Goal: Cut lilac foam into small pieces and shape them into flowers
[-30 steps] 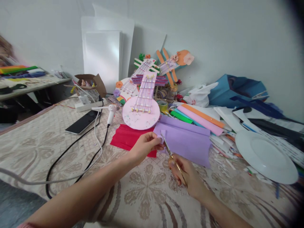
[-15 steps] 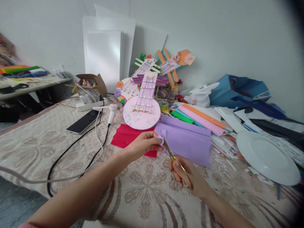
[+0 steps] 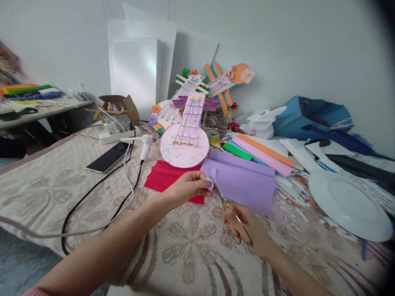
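Observation:
My left hand (image 3: 193, 186) pinches a small piece of light purple paper (image 3: 210, 182) between thumb and fingers. In my right hand (image 3: 239, 220) is a pair of scissors (image 3: 222, 200) with gold handles, its blades pointing up and left at the edge of that piece. Beneath the blades lies a larger sheet of purple crepe paper (image 3: 247, 185), folded along its top, with a small purple strip on it. Red crepe paper (image 3: 165, 176) lies behind my left hand. Just beyond stands a pink paper-plate guitar (image 3: 184, 150) with strings.
A white glue gun (image 3: 145, 150) with a black cord and a phone (image 3: 108, 157) lie to the left. On the right are paper rolls (image 3: 262, 154), a white plate (image 3: 348, 205) and paper scraps. More craft guitars (image 3: 217, 84) lean at the wall near a blue bag (image 3: 311, 117).
My right hand and the scissors have shifted very slightly right and down. My left hand still pinches the purple piece in nearly the same place.

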{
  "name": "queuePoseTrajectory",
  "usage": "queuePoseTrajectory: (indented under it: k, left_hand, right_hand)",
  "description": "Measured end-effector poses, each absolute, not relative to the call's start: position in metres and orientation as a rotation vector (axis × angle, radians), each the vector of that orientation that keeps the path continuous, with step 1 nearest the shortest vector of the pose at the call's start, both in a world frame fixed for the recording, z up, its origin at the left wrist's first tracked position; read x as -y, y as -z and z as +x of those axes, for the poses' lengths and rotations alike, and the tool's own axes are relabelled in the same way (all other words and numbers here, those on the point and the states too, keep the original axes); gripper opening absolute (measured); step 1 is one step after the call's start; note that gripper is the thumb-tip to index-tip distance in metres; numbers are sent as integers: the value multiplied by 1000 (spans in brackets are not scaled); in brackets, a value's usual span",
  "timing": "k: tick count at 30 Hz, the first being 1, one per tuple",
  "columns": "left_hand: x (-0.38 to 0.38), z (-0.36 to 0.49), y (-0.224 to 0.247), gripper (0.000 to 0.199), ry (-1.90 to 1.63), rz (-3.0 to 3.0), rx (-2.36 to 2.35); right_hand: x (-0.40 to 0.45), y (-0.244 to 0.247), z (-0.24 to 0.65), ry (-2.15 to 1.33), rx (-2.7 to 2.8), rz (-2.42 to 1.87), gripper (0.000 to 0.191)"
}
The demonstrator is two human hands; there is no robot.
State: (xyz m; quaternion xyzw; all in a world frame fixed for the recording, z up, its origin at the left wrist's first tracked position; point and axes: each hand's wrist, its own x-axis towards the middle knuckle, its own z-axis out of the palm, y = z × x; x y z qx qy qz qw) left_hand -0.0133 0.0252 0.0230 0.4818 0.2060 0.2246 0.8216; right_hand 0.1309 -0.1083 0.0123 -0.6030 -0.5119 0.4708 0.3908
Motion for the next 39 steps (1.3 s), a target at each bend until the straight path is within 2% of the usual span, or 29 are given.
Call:
queuePoseTrajectory:
  k: [27,39]
  left_hand:
    - [-25,-13,-26,20,-488,1018,-460]
    - [-25,-14,-27,19,-486,1027,-453]
  right_hand:
    - [109,-12,134,-1221,1261,-1559,43]
    - [108,-10,133,-1281,1190,-1512,50]
